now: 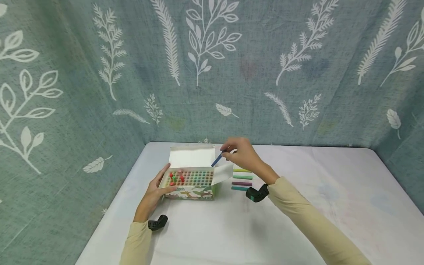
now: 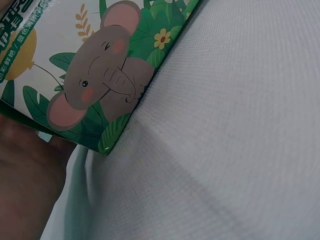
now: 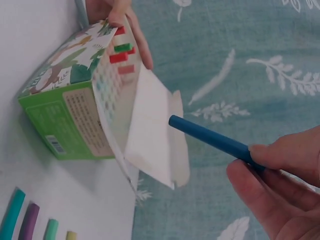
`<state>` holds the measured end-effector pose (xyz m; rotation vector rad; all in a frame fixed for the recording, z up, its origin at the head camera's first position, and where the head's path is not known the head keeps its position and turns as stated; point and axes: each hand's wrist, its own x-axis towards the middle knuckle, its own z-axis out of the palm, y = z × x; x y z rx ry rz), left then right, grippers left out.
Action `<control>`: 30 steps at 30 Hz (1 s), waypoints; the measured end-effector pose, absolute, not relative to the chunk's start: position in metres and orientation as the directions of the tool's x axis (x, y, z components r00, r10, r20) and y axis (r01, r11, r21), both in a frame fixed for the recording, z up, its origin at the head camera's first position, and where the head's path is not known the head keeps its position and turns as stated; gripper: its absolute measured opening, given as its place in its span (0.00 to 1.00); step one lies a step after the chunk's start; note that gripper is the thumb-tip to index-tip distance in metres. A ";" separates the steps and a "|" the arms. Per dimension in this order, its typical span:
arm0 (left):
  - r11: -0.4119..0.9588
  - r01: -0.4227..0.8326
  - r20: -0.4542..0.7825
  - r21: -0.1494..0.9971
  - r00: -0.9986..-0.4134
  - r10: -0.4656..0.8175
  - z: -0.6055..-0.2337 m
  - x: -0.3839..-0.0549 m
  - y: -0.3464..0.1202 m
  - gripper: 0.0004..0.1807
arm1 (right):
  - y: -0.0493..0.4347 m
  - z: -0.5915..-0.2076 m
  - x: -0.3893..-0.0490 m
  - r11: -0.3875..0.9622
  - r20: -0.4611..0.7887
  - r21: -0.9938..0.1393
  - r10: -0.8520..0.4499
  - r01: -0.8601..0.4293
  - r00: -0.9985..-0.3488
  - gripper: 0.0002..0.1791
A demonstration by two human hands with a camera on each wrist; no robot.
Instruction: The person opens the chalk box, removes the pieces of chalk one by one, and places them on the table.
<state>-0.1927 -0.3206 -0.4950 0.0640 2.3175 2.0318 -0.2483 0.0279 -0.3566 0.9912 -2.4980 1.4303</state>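
The box [image 1: 193, 193] is gripped by the left hand [image 1: 154, 192] at its left end, the thumb laid over the front edge and the fingers along the far side. Thin card seems to be used for it, so it should be light and easily dented; it is best steadied low on its stiff corners. Beyond, and well apart from the left hand, the blue stick [image 1: 217, 159] is pinched near its upper end by the thumb and fingers of the right hand [image 1: 241, 151], its free end slanted down toward the box, in the air. It is judged light, rigid, perhaps brittle and a little slick, so a gentle hold near one end is called for

Nearest the person, a black device is worn at each wrist. Below the right hand, a teal stick [image 1: 240, 188], a purple stick [image 1: 242, 183], a green stick [image 1: 243, 177] and a yellow stick [image 1: 242, 170] are laid in a row. Between the hands, red and green sticks are stood in the holed tray [image 1: 198, 178]. Access from the right is partly blocked by the side flap [image 1: 222, 174]; behind, the lid [image 1: 192, 156] is raised, backed by a leafy curtain [image 1: 212, 99]
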 end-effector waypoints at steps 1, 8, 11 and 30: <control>0.132 -0.005 -0.014 0.991 -0.998 0.068 -0.494 -0.193 -0.321 0.52 | 0.031 -0.357 -0.247 0.350 0.379 -0.744 -0.480 -0.568 -0.791 0.05; 0.130 0.006 -0.004 0.992 -0.998 0.070 -0.493 -0.193 -0.322 0.52 | 0.049 -0.359 -0.241 0.357 0.391 -0.750 -0.440 -0.557 -0.809 0.05; 0.134 0.010 0.000 0.991 -0.997 0.075 -0.493 -0.194 -0.323 0.51 | 0.056 -0.361 -0.237 0.350 0.381 -0.768 -0.423 -0.536 -0.822 0.05; 0.117 0.001 -0.007 0.993 -0.997 0.070 -0.496 -0.194 -0.320 0.52 | 0.096 -0.394 -0.218 0.176 0.305 -0.908 -0.344 -0.380 -0.888 0.06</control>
